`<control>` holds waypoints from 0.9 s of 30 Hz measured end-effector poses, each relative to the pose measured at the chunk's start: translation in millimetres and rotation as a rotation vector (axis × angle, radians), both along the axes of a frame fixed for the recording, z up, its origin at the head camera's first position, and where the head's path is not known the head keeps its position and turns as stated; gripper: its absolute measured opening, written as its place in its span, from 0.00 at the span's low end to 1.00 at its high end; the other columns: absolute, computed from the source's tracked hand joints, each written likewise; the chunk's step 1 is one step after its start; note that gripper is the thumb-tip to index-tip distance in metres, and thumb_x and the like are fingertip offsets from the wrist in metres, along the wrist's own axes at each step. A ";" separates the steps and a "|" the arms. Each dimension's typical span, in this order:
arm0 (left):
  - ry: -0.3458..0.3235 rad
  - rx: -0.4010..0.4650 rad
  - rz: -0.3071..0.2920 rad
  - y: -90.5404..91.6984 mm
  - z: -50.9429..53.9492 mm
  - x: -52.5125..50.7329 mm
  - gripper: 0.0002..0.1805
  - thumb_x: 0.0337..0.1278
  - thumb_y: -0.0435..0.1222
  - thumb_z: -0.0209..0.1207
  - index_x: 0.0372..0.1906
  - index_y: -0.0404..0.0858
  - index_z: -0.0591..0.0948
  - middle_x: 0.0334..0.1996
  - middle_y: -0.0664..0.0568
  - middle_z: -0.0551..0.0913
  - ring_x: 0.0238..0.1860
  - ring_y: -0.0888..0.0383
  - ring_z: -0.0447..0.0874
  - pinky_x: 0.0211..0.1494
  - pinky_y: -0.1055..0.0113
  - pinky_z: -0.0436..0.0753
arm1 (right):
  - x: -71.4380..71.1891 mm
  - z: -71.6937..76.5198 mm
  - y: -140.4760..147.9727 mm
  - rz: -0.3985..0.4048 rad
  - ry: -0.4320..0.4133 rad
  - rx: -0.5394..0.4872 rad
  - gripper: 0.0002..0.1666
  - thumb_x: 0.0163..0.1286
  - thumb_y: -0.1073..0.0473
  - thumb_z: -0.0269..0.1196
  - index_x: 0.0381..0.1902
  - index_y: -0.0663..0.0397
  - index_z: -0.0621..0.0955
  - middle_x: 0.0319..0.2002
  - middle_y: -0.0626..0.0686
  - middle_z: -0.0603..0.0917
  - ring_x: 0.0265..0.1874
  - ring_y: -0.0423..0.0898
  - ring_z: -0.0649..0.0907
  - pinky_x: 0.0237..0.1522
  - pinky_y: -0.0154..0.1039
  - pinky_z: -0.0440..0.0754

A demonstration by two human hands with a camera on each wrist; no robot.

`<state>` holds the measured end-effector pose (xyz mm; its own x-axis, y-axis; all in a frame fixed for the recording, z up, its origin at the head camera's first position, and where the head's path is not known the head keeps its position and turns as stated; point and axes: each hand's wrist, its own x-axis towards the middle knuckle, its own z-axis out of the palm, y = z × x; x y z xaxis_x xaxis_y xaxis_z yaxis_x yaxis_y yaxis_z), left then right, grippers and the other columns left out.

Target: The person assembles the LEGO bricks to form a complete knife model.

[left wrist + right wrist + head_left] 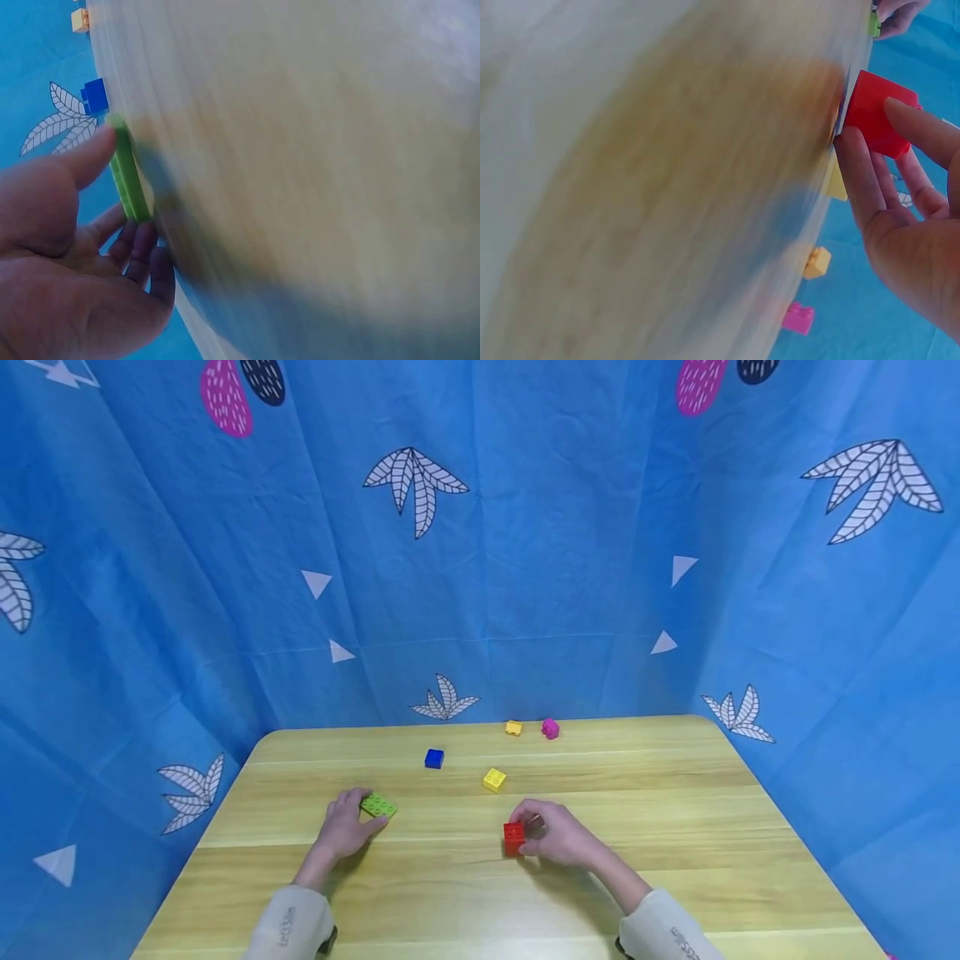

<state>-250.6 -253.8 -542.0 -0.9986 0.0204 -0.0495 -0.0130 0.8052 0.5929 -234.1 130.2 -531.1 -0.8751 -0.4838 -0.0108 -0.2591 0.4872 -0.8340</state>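
A green brick (379,805) with studs up lies on the left part of the table; my left hand (347,828) grips it between thumb and fingers. In the left wrist view the thumb and fingertips of that hand (90,247) touch opposite ends of the green brick (129,176). Right of the middle, my right hand (558,835) holds a red brick (513,840) by its side. The right wrist view shows the red brick (881,114) pinched between the thumb and fingers of the right hand (915,202), close to the tabletop.
Beyond the hands lie a blue brick (434,758) and a yellow brick (494,779). Near the table's far edge are an orange-yellow brick (513,727) and a magenta brick (551,728). A blue patterned curtain (525,568) hangs behind the wooden table (450,910).
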 end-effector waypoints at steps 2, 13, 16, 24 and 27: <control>-0.006 0.002 0.004 0.1 -1.8 -0.9 0.35 0.69 0.43 0.65 0.72 0.30 0.67 0.68 0.31 0.69 0.64 0.35 0.68 0.63 0.39 0.75 | -0.5 0.0 1.0 0.004 0.007 0.002 0.21 0.57 0.72 0.74 0.46 0.52 0.83 0.45 0.51 0.88 0.48 0.52 0.85 0.56 0.56 0.85; -0.013 -0.008 0.005 0.8 -1.9 -2.6 0.36 0.69 0.44 0.65 0.73 0.31 0.67 0.69 0.31 0.68 0.65 0.35 0.67 0.66 0.38 0.74 | -1.5 0.1 1.1 0.020 -0.015 -0.010 0.22 0.53 0.72 0.76 0.44 0.53 0.83 0.43 0.51 0.87 0.45 0.49 0.85 0.55 0.55 0.85; -0.009 -0.012 0.007 1.7 0.3 -2.5 0.36 0.69 0.44 0.65 0.72 0.31 0.67 0.69 0.32 0.68 0.65 0.35 0.68 0.66 0.38 0.74 | -1.6 1.1 1.2 0.021 -0.015 -0.005 0.22 0.53 0.72 0.76 0.45 0.53 0.83 0.43 0.50 0.87 0.45 0.49 0.85 0.55 0.54 0.85; -0.005 -0.017 0.001 1.2 -2.4 -3.3 0.36 0.68 0.44 0.65 0.72 0.30 0.67 0.68 0.32 0.68 0.65 0.35 0.68 0.67 0.38 0.74 | -0.7 1.5 1.8 0.027 -0.030 -0.003 0.23 0.53 0.72 0.76 0.47 0.54 0.83 0.43 0.51 0.87 0.45 0.49 0.85 0.53 0.51 0.86; -0.005 -0.017 0.005 1.0 -3.4 -3.4 0.36 0.68 0.44 0.65 0.72 0.30 0.67 0.68 0.32 0.68 0.65 0.35 0.68 0.67 0.38 0.74 | -0.6 1.2 1.8 0.033 -0.024 0.001 0.24 0.54 0.72 0.76 0.48 0.55 0.83 0.43 0.51 0.87 0.45 0.50 0.85 0.54 0.54 0.86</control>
<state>-254.0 -252.8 -545.4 -0.9984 0.0140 -0.0545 -0.0201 0.8153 0.5786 -234.8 132.0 -529.9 -0.8583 -0.5121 -0.0318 -0.2551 0.4798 -0.8395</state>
